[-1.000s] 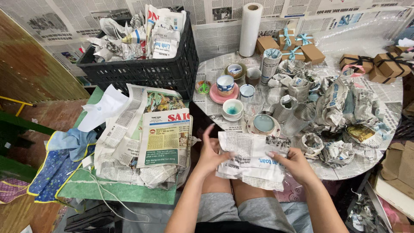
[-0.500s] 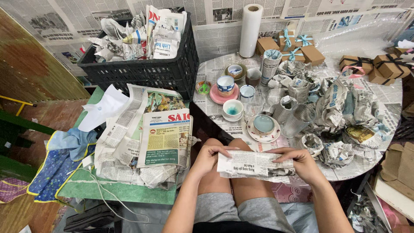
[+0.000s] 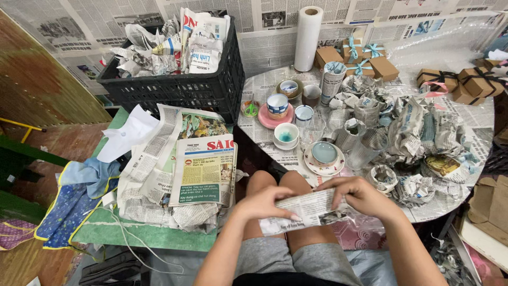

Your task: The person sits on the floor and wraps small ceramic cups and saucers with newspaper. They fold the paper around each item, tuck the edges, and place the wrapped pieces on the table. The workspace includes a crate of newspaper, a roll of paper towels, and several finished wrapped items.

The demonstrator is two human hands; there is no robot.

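Note:
Over my knees I hold a folded strip of newspaper (image 3: 306,210) between both hands. My left hand (image 3: 266,202) grips its left end with the fingers curled over the top edge. My right hand (image 3: 362,195) pinches the right end near the table's edge. The strip looks rolled or wrapped around something; what is inside is hidden. Just beyond my hands a small blue-green cup sits on a saucer (image 3: 324,155) on the round table (image 3: 267,79).
The paper-covered table holds cups, bowls, glasses and several newspaper-wrapped items (image 3: 418,132). A white roll (image 3: 308,38) and brown gift boxes (image 3: 370,61) stand at the back. A black crate (image 3: 180,87) of crumpled paper and a newspaper stack (image 3: 203,169) lie left.
The sheet lay wide and loose on my lap a second ago. It has been folded into a narrow strip, and both hands have lifted it closer to the table edge.

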